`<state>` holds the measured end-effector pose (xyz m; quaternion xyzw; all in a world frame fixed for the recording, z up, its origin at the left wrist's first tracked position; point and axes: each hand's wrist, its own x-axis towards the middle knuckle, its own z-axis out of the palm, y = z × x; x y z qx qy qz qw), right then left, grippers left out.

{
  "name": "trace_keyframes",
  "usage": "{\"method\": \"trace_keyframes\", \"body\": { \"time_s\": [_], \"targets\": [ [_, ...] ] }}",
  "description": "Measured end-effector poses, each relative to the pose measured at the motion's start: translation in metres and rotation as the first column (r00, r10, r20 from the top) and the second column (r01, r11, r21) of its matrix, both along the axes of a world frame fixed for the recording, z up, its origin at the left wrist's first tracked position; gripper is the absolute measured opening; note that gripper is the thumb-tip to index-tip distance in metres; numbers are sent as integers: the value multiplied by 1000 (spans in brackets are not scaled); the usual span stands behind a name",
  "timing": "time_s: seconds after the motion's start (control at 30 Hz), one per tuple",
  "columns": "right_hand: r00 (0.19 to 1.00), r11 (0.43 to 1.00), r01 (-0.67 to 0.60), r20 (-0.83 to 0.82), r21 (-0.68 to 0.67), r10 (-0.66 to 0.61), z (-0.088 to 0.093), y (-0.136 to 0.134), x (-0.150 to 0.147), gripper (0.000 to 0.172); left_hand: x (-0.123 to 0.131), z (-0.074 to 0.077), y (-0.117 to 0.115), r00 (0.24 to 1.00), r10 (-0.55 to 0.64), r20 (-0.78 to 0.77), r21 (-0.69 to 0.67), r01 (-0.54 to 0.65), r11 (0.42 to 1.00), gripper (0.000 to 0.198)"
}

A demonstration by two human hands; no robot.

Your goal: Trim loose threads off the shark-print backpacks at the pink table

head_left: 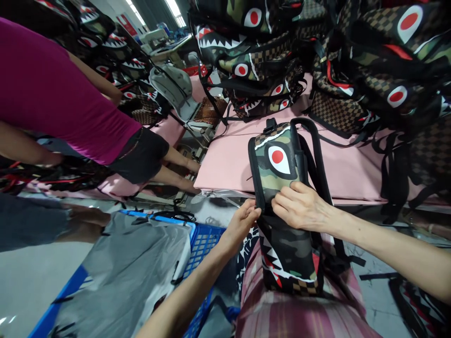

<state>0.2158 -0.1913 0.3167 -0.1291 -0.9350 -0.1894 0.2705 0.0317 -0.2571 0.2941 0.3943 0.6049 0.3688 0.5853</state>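
A camouflage and brown-check backpack (289, 253) with a printed red-and-white eye and shark teeth leans between my lap and the pink-covered table edge. Its flap is toward the table, and black shoulder straps hang along its right side. My left hand (245, 215) pinches the black-bound edge of the flap at the bag's left side. Across the middle of the bag lies my right hand (299, 206), its fingers curled over the lower edge of the flap. What sits under those right fingertips is hidden.
Piled shark-print backpacks (260, 56) stand on the pink-covered table (225, 164). A blue crate (207, 244) with grey sheeting (123, 263) is at my left. A person in a magenta top (70, 94) stands left, another person's leg below. A grey chair (172, 89) stands behind.
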Motion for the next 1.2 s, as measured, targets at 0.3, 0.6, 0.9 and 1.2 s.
{"method": "trace_keyframes", "body": {
  "time_s": [0.3,0.6,0.9,1.2],
  "targets": [
    [658,534,-80,-447,-842,-606,-13,20,56,18,14,-39,10,955,152,-255,284,-77,956,38],
    [445,101,-439,-313,-893,-839,-72,-9,74,24,-3,-43,29,894,301,-332,331,-188,925,22],
    [535,74,-307,-237,-949,-811,-96,-28,41,23,-7,-48,22,916,317,-248,333,-227,915,27],
    [678,-13,-298,-202,-954,-707,-106,-23,33,26,-47,-80,38,859,377,-345,231,-312,922,33]
  ]
}}
